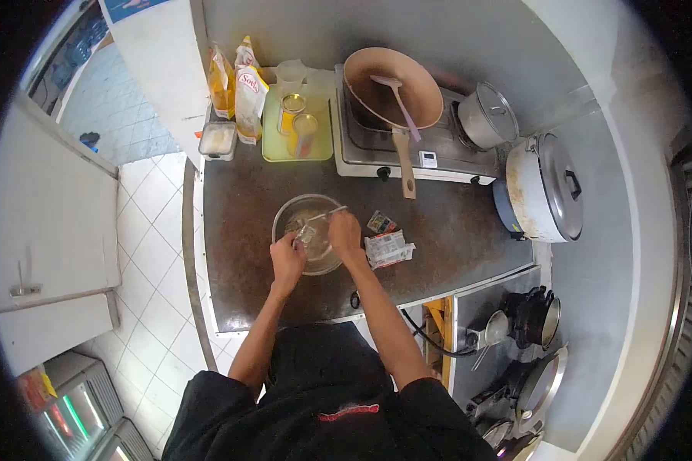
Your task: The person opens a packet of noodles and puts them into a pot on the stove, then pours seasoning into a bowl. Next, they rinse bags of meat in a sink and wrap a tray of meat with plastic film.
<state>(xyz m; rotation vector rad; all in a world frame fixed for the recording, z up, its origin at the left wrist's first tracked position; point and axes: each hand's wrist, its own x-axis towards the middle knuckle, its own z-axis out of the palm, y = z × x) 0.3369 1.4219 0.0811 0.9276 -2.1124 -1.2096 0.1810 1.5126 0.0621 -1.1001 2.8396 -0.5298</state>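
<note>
A round metal bowl (313, 266) stands on the dark counter in front of me, with some pale contents that are hard to make out. Over its left side, my left hand (287, 257) is closed on a small clear container. My right hand (344, 232) is at the bowl's right side, its fingers wrapped round a thin utensil (327, 213) whose other end reaches to the container. Just right of my right hand lie an opened white packet (389, 249) and a small dark packet (381, 222).
Behind the bowl is a green tray (321, 138) with cans. Bags (250, 104) and a box (218, 140) stand left of it. A stove (454, 163) holds a pan (394, 88) and a pot (487, 115). At the right is a large lidded pot (532, 188).
</note>
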